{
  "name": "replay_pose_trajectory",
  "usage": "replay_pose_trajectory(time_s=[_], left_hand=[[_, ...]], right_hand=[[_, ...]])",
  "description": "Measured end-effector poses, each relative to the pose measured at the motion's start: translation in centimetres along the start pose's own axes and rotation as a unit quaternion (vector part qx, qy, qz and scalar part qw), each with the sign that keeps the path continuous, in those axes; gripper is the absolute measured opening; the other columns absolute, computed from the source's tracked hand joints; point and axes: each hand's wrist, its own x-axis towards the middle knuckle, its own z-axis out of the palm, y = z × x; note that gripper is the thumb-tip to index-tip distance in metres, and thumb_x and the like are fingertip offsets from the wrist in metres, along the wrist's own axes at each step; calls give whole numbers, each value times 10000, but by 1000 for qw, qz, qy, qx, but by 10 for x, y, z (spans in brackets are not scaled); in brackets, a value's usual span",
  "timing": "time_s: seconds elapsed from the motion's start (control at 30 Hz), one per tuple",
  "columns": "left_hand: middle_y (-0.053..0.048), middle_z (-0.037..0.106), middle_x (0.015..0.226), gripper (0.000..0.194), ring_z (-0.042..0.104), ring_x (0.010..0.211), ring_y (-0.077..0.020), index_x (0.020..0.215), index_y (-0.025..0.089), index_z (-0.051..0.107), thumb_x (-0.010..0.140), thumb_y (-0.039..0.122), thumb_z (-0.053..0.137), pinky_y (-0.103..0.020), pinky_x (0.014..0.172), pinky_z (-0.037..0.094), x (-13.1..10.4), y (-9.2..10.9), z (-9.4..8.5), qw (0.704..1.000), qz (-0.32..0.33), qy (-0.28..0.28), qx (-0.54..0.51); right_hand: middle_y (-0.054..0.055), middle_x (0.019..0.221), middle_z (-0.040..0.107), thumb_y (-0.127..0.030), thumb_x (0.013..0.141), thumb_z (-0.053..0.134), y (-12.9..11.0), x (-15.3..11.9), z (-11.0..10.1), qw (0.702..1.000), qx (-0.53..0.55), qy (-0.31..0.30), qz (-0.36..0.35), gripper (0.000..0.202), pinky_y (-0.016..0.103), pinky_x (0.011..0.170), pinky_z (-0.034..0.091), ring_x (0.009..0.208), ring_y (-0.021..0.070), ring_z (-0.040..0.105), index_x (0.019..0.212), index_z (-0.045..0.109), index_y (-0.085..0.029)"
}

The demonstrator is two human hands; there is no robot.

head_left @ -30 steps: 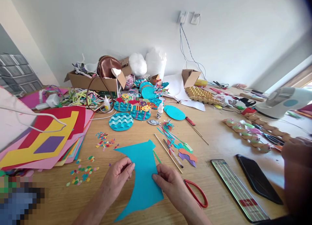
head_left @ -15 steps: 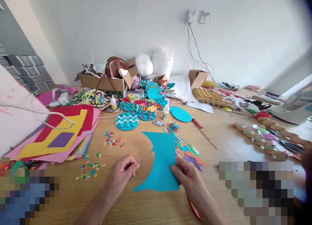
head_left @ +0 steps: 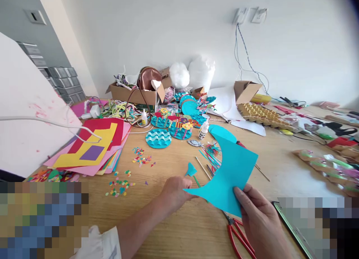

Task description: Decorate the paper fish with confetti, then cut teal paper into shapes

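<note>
My right hand (head_left: 259, 214) pinches the lower right edge of a turquoise paper sheet (head_left: 232, 169), thumb on top. The sheet is tilted above the table and has a large curved cut-out on its left side. My left hand (head_left: 176, 191) is closed beside the sheet's pointed left tip, its fingertips partly hidden behind that tip; what they hold, if anything, does not show. Just past those fingers lies a small turquoise paper scrap (head_left: 192, 169). Red-handled scissors (head_left: 237, 236) lie under and beside my right hand, their blades partly covered by the sheet.
Stacked coloured paper (head_left: 114, 158) and confetti dots (head_left: 120, 186) lie left. Farther back are a wavy-striped turquoise oval (head_left: 158, 138), a glue bottle (head_left: 203, 130) and a cardboard box (head_left: 134, 94). Egg-carton material (head_left: 262, 115) is at the back right.
My right hand has moved right and turned the sheet clockwise. My left hand has moved right towards the sheet's tip. The turquoise scrap and the scissors show more. The view has swung left.
</note>
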Motion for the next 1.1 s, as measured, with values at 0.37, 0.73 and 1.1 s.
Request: replay_pose_trajectory(time_s=[0.37,0.73,1.1], left_hand=[[-17,570,737,406,524,668,-141,881,152,612,728,521,538,-237,609,404,-37,15,-39,925,2,-137,-354],[8,594,617,394,521,592,-150,701,141,641,596,521,651,-245,552,402,-47,3,-25,927,-99,-43,-359],[24,581,608,264,509,569,-137,728,168,609,647,411,672,-247,574,422,-46,-3,-41,886,-99,92,-444]], right_hand=[[-52,534,402,-509,700,615,7,-8,24,971,-112,-203,57,342,201,430,297,467,84,349,645,503,-190],[26,653,604,-341,727,527,23,-12,-37,758,-629,-171,-18,138,280,535,320,583,198,548,653,522,-225],[50,731,664,-231,761,454,37,-23,-58,695,-709,-118,34,64,256,513,331,688,240,641,706,488,-229]])
